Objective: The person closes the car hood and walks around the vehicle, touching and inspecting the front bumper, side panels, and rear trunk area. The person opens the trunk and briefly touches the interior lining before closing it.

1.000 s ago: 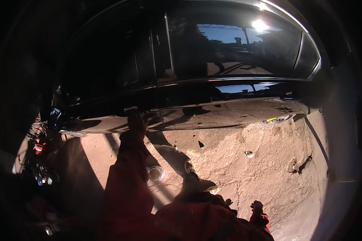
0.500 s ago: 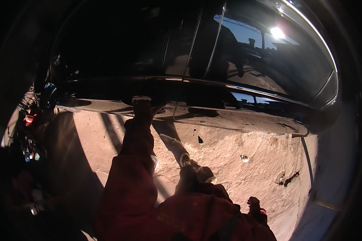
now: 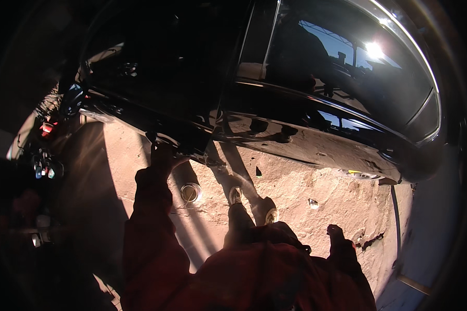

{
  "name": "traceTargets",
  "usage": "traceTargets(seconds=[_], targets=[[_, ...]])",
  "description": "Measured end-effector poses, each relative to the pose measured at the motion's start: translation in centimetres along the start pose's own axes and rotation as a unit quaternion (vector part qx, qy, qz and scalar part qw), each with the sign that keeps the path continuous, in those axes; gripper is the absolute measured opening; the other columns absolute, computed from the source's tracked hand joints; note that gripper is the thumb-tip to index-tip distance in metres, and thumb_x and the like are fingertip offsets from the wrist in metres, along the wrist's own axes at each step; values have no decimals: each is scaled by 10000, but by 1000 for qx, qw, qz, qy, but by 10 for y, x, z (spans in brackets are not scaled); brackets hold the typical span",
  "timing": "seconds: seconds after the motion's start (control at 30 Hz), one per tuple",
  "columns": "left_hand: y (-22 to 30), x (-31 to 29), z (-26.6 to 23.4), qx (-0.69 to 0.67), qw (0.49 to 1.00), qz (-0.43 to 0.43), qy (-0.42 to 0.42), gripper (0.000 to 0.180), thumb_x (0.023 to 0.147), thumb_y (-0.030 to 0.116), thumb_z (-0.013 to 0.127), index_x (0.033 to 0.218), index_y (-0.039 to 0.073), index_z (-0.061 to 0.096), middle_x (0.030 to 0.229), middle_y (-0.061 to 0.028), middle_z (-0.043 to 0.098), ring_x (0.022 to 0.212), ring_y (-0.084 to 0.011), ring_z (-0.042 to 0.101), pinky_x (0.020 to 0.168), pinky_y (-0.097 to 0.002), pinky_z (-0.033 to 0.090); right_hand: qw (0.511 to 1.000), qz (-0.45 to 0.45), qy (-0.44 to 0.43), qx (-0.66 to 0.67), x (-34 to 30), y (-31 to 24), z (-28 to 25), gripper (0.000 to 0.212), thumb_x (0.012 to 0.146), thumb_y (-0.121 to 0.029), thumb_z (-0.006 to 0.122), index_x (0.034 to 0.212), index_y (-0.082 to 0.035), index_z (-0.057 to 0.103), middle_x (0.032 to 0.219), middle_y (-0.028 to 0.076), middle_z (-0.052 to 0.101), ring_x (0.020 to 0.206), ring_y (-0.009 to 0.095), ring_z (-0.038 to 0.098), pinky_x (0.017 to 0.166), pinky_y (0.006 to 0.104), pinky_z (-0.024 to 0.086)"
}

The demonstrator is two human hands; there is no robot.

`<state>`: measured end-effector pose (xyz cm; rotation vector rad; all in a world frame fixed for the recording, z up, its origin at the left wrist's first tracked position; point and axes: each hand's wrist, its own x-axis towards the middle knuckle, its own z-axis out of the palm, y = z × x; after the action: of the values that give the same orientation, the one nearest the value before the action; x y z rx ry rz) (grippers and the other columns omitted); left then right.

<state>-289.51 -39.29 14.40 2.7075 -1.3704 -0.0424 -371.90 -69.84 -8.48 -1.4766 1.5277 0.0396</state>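
Left hand (image 3: 163,156) forward at car door (image 3: 163,88), right hand (image 3: 335,232) out sideways, both grips unclear

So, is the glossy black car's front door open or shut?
Open: the glossy black front door juts out beyond the glossy black rear door.

And the car (image 3: 155,62) is gleaming black, its window (image 3: 347,90) flashing a blue reflection! The left sleeve (image 3: 150,233) is glowing dark red, while long dark shadow stripes (image 3: 205,236) are crossing the tan ground (image 3: 316,228).
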Motion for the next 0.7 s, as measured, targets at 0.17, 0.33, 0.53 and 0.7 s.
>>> traceTargets(seconds=[0.17,0.33,0.53,0.7], targets=[[-26,-122,-30,143,975,-94,-140,495,640,512,897,874,120,705,1050,-46,660,1350,-299,479,1163,-604,202,983,182,-7,13,2,19,-15,205,918,-269,645,950,-73,695,889,78,715,760,165,707,632,366,575],[-20,-229,-78,199,968,-133,-72,496,731,445,858,1037,89,697,1102,-71,667,1288,-314,535,1121,-574,316,978,202,-59,12,2,33,-14,137,929,-145,635,965,-21,684,870,85,689,775,188,707,676,333,614],[-25,-349,-171,240,917,-316,48,489,748,426,846,1063,85,689,1109,-76,665,1280,-319,541,1112,-569,330,988,80,-119,-63,83,27,-1,336,853,-332,710,947,-10,724,800,116,724,719,203,723,679,345,589],[-42,-424,-230,255,841,-458,133,483,763,409,836,1084,82,683,1114,-81,664,1273,-323,546,1104,-564,341,956,-196,-89,-197,144,-95,41,386,892,-372,713,1105,-50,708,905,168,745,789,252,730,728,374,573]])
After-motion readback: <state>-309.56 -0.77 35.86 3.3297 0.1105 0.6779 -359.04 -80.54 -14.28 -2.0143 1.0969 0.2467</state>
